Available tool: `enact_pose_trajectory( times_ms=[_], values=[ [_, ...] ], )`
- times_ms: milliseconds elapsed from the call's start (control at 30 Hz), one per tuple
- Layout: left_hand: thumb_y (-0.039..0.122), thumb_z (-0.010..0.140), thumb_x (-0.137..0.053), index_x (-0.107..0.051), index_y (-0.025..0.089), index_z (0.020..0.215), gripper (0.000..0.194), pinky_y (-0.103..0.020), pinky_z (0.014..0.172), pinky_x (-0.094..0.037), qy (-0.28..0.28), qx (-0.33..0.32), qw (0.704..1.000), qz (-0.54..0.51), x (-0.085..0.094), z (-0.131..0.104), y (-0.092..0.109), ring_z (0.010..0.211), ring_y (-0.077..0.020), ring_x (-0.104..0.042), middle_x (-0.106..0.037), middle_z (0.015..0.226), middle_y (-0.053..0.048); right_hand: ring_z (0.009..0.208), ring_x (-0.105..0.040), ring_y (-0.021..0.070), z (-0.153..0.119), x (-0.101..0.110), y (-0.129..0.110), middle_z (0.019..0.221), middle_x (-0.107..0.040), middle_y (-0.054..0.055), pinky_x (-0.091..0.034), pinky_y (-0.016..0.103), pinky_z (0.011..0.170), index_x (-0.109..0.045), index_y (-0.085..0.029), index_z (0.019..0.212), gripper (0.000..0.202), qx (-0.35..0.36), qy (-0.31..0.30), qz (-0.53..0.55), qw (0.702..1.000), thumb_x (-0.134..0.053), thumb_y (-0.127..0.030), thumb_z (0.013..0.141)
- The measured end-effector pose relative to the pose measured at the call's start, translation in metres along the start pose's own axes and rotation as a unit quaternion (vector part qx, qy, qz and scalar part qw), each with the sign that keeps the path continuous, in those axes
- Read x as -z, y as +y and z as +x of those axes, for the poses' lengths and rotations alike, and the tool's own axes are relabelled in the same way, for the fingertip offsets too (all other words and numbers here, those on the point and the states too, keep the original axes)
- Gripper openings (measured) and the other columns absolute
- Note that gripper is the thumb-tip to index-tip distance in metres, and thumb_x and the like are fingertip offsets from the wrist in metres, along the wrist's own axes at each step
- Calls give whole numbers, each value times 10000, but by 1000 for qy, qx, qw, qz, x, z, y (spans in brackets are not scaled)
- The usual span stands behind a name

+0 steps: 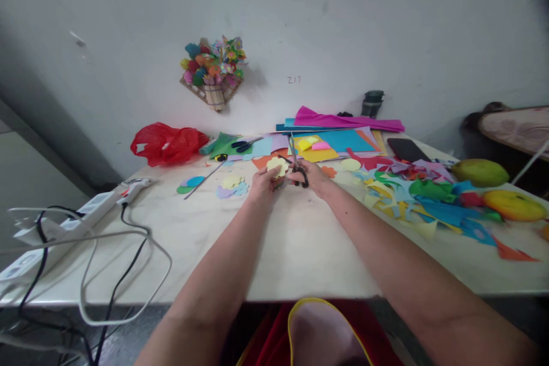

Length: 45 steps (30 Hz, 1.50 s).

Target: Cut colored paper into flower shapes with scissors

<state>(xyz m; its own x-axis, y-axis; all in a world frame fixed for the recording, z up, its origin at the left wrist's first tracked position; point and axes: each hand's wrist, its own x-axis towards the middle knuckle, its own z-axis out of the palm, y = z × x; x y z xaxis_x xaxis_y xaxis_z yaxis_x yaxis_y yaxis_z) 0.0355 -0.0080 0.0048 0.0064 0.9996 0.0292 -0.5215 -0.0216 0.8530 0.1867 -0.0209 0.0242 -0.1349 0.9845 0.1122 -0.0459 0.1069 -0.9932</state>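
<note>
Head camera, centre: our left hand (261, 185) pinches a yellow paper flower (277, 165), our right hand (316, 179) grips scissors (305, 178) beside it; a slip could nick the flower, and paper scraps (446, 213), frame right, could hide it if dropped.

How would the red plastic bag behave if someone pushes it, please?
The red bag would probably give way softly, since it lies crumpled in loose folds. Its material looks thin, so it is likely light, unless something is hidden inside.

Pale yellow paper flower (277, 167), black-handled scissors (305, 176), magenta paper (343, 120), red plastic bag (165, 144), off-white table (309, 257), yellow-green fruit (480, 172), multicoloured scraps (444, 210)
</note>
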Motion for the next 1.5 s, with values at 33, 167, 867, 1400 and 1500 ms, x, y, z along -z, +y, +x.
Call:
enact_pose_trajectory(
  times_ms=[33, 167, 867, 1400, 1500],
  values=[
    [201, 577, -855, -709, 141, 864, 327, -300, 722, -578, -6, 0, 1000, 2, 0, 0, -1, 813, -211, -719, -747, 881, -99, 497, -574, 123, -1, -1, -1, 580, -591, -53, -343, 207, 429, -576, -192, 850, 392, 3, 0, 3, 1000, -840, -243, 565],
    [195, 559, -864, -720, 133, 856, 335, -320, 736, -591, -20, -3, 1000, 2, -1, 0, -5, 830, -222, -715, -750, 905, -104, 506, -550, 113, -1, -3, -1, 601, -578, -59, -365, 218, 459, -564, -194, 827, 444, 25, 6, 18, 999, -844, -305, 501],
    [231, 495, -911, -728, 112, 773, 354, -324, 658, -577, -70, 23, 992, 99, 12, 2, 1, 636, -186, -671, -724, 747, -99, 542, -545, 114, 6, 11, 4, 611, -542, -68, -377, 218, 461, -552, -197, 843, 521, 43, 16, 1, 999, -875, -369, 472],
    [230, 532, -884, -703, 133, 794, 333, -279, 718, -542, -6, -27, 1000, -8, 4, 3, 0, 746, -167, -691, -736, 840, -82, 459, -598, 112, -1, 4, -1, 571, -638, -19, -341, 172, 336, -595, -172, 801, 309, -33, -42, -113, 992, -845, -319, 696],
    [226, 529, -879, -680, 137, 791, 341, -283, 704, -537, -7, -25, 1000, -13, 3, 3, -2, 744, -175, -693, -734, 830, -78, 470, -625, 121, 0, 5, 2, 570, -640, -18, -368, 172, 326, -606, -173, 789, 279, -24, -67, -126, 989, -808, -360, 747]
  ],
)
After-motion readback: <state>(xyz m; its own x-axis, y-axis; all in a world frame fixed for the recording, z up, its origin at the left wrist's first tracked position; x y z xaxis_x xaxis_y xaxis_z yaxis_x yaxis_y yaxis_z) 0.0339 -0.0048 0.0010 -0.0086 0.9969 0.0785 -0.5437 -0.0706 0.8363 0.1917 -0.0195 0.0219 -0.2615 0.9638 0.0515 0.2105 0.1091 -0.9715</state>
